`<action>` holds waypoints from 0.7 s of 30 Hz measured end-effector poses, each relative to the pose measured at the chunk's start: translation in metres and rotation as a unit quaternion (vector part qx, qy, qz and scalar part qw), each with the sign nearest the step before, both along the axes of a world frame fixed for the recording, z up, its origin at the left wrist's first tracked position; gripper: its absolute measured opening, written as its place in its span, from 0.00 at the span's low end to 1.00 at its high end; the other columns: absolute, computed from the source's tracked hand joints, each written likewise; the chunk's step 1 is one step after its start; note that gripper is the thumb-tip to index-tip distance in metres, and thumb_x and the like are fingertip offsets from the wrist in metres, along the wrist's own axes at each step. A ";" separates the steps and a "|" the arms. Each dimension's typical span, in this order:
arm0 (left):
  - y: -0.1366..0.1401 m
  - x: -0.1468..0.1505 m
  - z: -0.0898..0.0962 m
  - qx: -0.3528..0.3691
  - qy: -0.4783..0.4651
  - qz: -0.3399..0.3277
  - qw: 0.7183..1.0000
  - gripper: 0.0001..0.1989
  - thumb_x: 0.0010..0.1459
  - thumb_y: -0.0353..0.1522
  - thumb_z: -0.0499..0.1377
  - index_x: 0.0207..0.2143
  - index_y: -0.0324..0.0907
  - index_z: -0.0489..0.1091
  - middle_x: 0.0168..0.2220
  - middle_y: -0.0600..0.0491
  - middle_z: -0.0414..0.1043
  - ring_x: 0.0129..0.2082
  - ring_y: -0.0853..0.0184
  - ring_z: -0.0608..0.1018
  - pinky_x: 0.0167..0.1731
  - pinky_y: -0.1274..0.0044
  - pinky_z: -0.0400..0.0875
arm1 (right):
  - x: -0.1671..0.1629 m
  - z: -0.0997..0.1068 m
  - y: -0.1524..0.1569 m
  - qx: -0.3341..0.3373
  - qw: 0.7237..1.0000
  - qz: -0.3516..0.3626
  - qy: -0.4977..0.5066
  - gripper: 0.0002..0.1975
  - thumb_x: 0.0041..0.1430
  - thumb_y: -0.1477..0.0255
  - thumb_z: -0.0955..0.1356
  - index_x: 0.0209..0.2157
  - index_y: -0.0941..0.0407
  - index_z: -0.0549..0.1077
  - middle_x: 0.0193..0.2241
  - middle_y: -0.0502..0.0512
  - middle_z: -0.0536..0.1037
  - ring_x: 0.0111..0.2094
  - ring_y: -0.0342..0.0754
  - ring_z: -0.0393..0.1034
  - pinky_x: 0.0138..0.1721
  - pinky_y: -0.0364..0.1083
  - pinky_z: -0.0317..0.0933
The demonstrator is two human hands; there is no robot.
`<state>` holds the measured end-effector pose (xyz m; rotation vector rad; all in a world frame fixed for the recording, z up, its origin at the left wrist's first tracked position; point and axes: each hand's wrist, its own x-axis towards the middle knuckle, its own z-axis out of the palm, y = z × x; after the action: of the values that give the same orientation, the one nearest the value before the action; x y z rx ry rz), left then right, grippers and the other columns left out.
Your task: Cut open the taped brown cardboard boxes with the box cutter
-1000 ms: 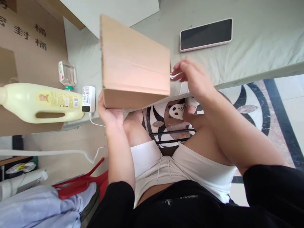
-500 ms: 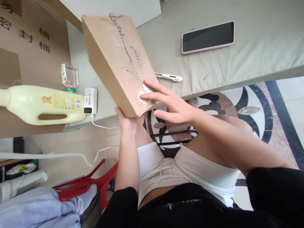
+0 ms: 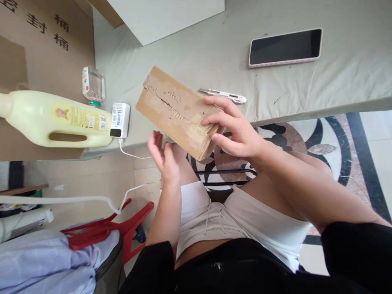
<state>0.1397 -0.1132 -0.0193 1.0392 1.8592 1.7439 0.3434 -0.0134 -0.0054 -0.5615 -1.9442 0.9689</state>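
A brown cardboard box (image 3: 177, 110) lies at a slant over the front edge of the cloth-covered table, with a torn, scuffed seam of tape along its upper face. My right hand (image 3: 234, 126) grips the box's near right end, its fingers bent over the top and the thumb at the end face. Just left of the box, my left hand (image 3: 163, 159) is apart from it, fingers loosely spread and holding nothing. Behind my right fingertips a white utility knife (image 3: 226, 96) rests on the cloth, its blade end pointing left.
A phone (image 3: 286, 48) lies at the back right. On the left are a large pale-yellow jug (image 3: 39, 118), a small clear bottle (image 3: 94, 85), a white power bank (image 3: 120, 120) with a cable, and a big carton (image 3: 73, 61). A red chair (image 3: 131, 228) stands lower left.
The box has been turned and lowered toward the table, showing another taped face. My left hand has let go of it, while my right hand has closed on its near end.
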 end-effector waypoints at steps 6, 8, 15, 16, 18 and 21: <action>0.040 -0.010 0.033 0.074 0.215 -0.134 0.965 0.21 0.56 0.45 0.61 0.49 0.45 0.76 0.57 0.48 0.70 0.68 0.54 0.63 0.72 0.60 0.44 | 0.011 0.001 0.013 -0.032 0.996 -0.082 -0.012 0.26 0.66 0.50 0.58 0.57 0.49 0.66 0.57 0.59 0.71 0.59 0.59 0.67 0.63 0.63 0.61; 0.051 -0.008 0.026 0.072 0.202 -0.131 0.968 0.19 0.55 0.46 0.61 0.44 0.46 0.78 0.52 0.49 0.72 0.67 0.52 0.63 0.72 0.57 0.41 | 0.017 -0.004 0.025 -0.046 0.981 -0.178 -0.069 0.22 0.66 0.54 0.60 0.56 0.48 0.68 0.55 0.60 0.73 0.57 0.59 0.67 0.62 0.64 0.60; 0.053 -0.008 -0.003 0.116 0.199 -0.059 0.971 0.22 0.56 0.48 0.54 0.41 0.46 0.80 0.48 0.47 0.70 0.67 0.50 0.61 0.72 0.56 0.45 | 0.024 -0.035 0.057 -0.077 0.914 -0.268 -0.295 0.24 0.54 0.72 0.69 0.54 0.56 0.72 0.51 0.68 0.75 0.57 0.73 0.62 0.55 0.76 0.53; 0.053 -0.007 -0.003 0.123 0.206 -0.063 0.969 0.23 0.57 0.49 0.53 0.41 0.46 0.80 0.48 0.47 0.70 0.67 0.50 0.62 0.71 0.56 0.45 | 0.024 -0.037 0.059 -0.082 0.909 -0.280 -0.298 0.23 0.53 0.73 0.69 0.53 0.56 0.72 0.49 0.68 0.76 0.56 0.72 0.63 0.55 0.76 0.54; 0.054 -0.007 -0.001 0.143 0.228 -0.080 0.960 0.24 0.59 0.49 0.51 0.43 0.46 0.80 0.48 0.46 0.70 0.66 0.51 0.62 0.71 0.55 0.45 | 0.025 -0.037 0.063 -0.097 0.900 -0.292 -0.309 0.20 0.53 0.75 0.68 0.49 0.57 0.74 0.43 0.67 0.77 0.53 0.70 0.64 0.54 0.75 0.56; 0.058 -0.006 0.003 0.149 0.263 -0.087 0.949 0.27 0.63 0.50 0.47 0.45 0.45 0.79 0.48 0.46 0.71 0.64 0.51 0.64 0.70 0.55 0.46 | 0.027 -0.029 0.063 -0.127 0.892 -0.280 -0.331 0.09 0.53 0.75 0.68 0.38 0.57 0.75 0.38 0.64 0.76 0.46 0.64 0.68 0.50 0.68 0.63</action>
<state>0.1333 -0.0551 -0.0164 1.8805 1.7339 1.7964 0.3702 0.0493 -0.0347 -1.6792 -2.0251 0.6950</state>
